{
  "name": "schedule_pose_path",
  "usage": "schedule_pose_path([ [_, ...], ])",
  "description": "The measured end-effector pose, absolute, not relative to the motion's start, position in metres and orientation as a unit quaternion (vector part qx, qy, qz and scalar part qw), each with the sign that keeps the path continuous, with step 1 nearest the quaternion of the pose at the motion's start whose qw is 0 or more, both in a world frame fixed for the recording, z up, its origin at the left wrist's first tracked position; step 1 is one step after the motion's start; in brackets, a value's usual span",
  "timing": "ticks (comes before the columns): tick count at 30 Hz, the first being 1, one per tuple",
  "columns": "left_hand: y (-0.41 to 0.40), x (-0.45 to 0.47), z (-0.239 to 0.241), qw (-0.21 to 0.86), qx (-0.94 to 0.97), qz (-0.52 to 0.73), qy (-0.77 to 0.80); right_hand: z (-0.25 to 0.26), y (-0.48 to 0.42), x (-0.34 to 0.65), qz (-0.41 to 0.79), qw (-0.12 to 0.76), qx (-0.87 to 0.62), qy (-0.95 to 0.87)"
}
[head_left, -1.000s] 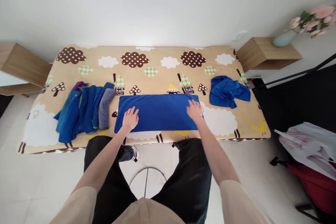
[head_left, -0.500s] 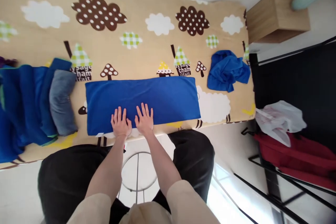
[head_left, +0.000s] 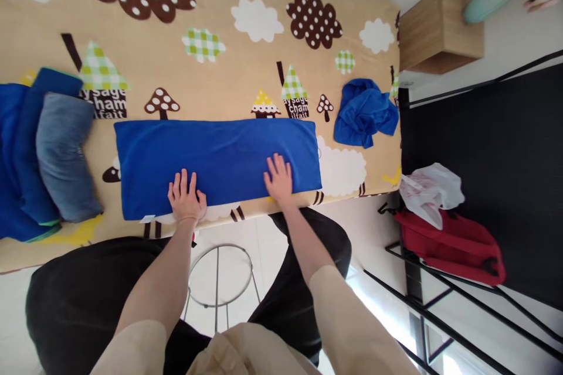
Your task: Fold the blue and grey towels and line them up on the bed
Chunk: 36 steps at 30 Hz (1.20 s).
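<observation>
A long blue towel, folded into a strip, lies flat along the near edge of a patterned bedspread. My left hand rests flat on the strip's near edge, left of middle, fingers spread. Toward the strip's right end, my right hand presses flat on it, fingers apart. Neither hand holds anything.
A crumpled blue cloth lies to the right near the bed's end. Folded blue and grey cloths are stacked at the left. A wooden nightstand, a white plastic bag and a red bag sit at the right. A metal stool ring is between my legs.
Both hands were side by side at the strip's middle; now my right hand has slid toward the right end and my left slightly leftward. The view has shifted right and closer.
</observation>
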<state>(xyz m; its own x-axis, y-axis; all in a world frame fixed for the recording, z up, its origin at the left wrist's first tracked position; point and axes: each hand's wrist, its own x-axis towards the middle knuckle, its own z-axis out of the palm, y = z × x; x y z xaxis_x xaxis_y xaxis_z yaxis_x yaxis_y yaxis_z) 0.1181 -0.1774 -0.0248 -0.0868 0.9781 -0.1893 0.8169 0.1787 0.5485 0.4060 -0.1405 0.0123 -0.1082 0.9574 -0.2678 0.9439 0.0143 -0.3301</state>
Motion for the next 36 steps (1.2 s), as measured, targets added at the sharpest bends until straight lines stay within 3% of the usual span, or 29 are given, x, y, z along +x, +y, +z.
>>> schedule_pose_path([
  [5,-0.179,0.118,-0.036,0.235,0.622,0.188,0.723,0.002,-0.131,0.522,0.128,-0.010,-0.812,-0.569],
  [11,-0.181,0.119,-0.043,0.190,0.640,0.171,0.725,-0.019,-0.135,0.548,0.065,0.010,-0.842,-0.536],
  [24,-0.182,0.122,-0.034,0.134,0.658,0.098,0.735,-0.024,-0.140,0.552,0.080,0.121,-0.831,-0.538],
  [36,-0.178,0.131,-0.026,0.074,0.663,0.063,0.743,-0.015,-0.137,0.559,0.193,0.187,-0.818,-0.508],
])
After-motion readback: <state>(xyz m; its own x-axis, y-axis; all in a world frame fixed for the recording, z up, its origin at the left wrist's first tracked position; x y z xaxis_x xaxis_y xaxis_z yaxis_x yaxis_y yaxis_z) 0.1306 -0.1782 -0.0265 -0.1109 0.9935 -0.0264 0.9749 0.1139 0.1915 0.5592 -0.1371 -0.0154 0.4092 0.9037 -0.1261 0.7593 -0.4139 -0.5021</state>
